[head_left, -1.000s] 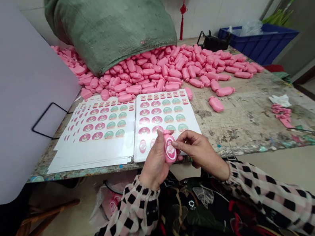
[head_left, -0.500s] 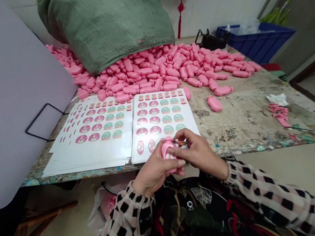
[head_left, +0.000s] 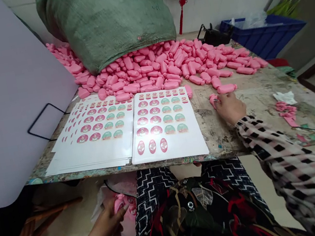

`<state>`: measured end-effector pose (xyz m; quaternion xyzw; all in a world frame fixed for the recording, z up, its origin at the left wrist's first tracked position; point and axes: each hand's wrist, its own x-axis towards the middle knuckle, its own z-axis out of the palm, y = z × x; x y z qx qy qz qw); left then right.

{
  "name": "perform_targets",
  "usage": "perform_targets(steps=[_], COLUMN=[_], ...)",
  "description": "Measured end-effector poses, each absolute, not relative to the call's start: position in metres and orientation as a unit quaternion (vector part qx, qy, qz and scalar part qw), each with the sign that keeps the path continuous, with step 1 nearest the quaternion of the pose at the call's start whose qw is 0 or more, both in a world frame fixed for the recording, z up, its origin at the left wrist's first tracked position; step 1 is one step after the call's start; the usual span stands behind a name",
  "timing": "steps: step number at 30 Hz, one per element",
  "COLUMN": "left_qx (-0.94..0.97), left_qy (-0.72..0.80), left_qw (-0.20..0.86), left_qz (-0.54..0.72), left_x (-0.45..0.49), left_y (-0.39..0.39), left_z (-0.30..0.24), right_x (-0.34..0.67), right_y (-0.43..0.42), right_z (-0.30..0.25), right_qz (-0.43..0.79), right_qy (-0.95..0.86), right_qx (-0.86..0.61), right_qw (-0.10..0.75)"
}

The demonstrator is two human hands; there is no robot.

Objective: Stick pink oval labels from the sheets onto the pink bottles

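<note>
Head view: a person in checked sleeves is seen from above at a worn tabletop (head_left: 220, 139), the two hands set well apart. The right hand (head_left: 230, 107) has its fingers drawn narrow around a small pink bottle (head_left: 212, 100), largely hidden by them, on the tabletop beside another bottle lying on its side. The left hand (head_left: 112, 217), below the tabletop's near edge, is closed about a second pink bottle (head_left: 118, 202) at a plastic bag (head_left: 124, 230), in which further pink bottles with oval labels show. Between the hands, near the edge, lies a sticker sheet (head_left: 184, 143) printed in rose and green, three oval stickers in its lowest row; just left of it is a fanned stack of sheets (head_left: 82, 155). Behind these, a heap of pink bottles (head_left: 143, 72) spreads from beneath a green sack (head_left: 111, 25). A blue crate (head_left: 270, 36) stands at the far right.
</note>
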<state>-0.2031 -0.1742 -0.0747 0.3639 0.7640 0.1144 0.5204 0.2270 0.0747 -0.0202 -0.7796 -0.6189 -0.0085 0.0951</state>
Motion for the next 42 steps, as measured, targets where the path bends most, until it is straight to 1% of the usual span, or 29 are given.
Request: perform_targets(steps=[2,4,6,7,9,11,12,13,14,15,16,18,20,23,25,27,29,31,33,35,37,42], left_qx=[0.409,0.462,0.488,0.491,0.485,0.469,0.462,0.455,0.443,0.420,0.389,0.315,0.246,0.203,0.244,0.356,0.510,0.638,0.709,0.736,0.742,0.745], left_qy=[0.801,0.808,0.798,0.785,0.739,0.675,0.648,0.622,0.589,0.556,0.520,0.446,0.396,0.414,0.481,0.574,0.644,0.664,0.655,0.649,0.651,0.651], left_qw=[0.431,0.358,0.344,0.368,0.457,0.550,0.579,0.599,0.622,0.642,0.659,0.693,0.717,0.715,0.678,0.579,0.422,0.273,0.188,0.150,0.138,0.143], left_qz=[0.071,0.069,0.080,0.086,0.103,0.148,0.178,0.217,0.264,0.319,0.379,0.471,0.519,0.525,0.499,0.458,0.383,0.278,0.184,0.124,0.082,0.039], left_x=[-0.218,-0.225,-0.223,-0.218,-0.202,-0.178,-0.164,-0.149,-0.134,-0.119,-0.104,-0.079,-0.063,-0.062,-0.071,-0.082,-0.092,-0.097,-0.098,-0.099,-0.099,-0.102], left_y=[-0.183,-0.184,-0.178,-0.174,-0.163,-0.151,-0.145,-0.139,-0.133,-0.128,-0.122,-0.113,-0.106,-0.101,-0.098,-0.094,-0.088,-0.080,-0.071,-0.064,-0.058,-0.049], left_z=[-0.098,-0.109,-0.105,-0.097,-0.071,-0.042,-0.028,-0.017,-0.010,-0.005,-0.003,-0.005,-0.009,-0.010,-0.007,-0.002,0.001,0.004,0.005,0.005,0.003,0.001], right_x=[0.234,0.240,0.247,0.249,0.249,0.236,0.223,0.206,0.185,0.163,0.139,0.098,0.072,0.071,0.085,0.099,0.106,0.105,0.100,0.095,0.091,0.090], right_y=[0.083,0.090,0.096,0.099,0.099,0.088,0.077,0.062,0.044,0.024,0.003,-0.037,-0.063,-0.070,-0.057,-0.039,-0.025,-0.017,-0.014,-0.013,-0.011,-0.004], right_z=[-0.021,-0.021,-0.021,-0.020,-0.017,-0.010,-0.005,0.000,0.006,0.010,0.014,0.016,0.014,0.007,0.003,-0.001,-0.005,-0.009,-0.012,-0.013,-0.012,-0.007], right_qz=[0.017,0.038,0.059,0.078,0.117,0.178,0.219,0.280,0.353,0.418,0.476,0.561,0.593,0.538,0.462,0.355,0.255,0.191,0.150,0.121,0.104,0.086], right_qy=[-0.614,-0.612,-0.609,-0.606,-0.595,-0.576,-0.562,-0.547,-0.546,-0.546,-0.550,-0.551,-0.585,-0.676,-0.719,-0.755,-0.781,-0.799,-0.813,-0.824,-0.833,-0.856], right_qx=[-0.785,-0.786,-0.786,-0.786,-0.784,-0.768,-0.746,-0.703,-0.644,-0.590,-0.542,-0.483,-0.431,-0.401,-0.442,-0.498,-0.529,-0.538,-0.538,-0.536,-0.531,-0.502], right_qw=[0.074,0.076,0.083,0.096,0.129,0.217,0.281,0.358,0.403,0.424,0.422,0.386,0.347,0.304,0.272,0.238,0.210,0.187,0.163,0.138,0.117,0.082])
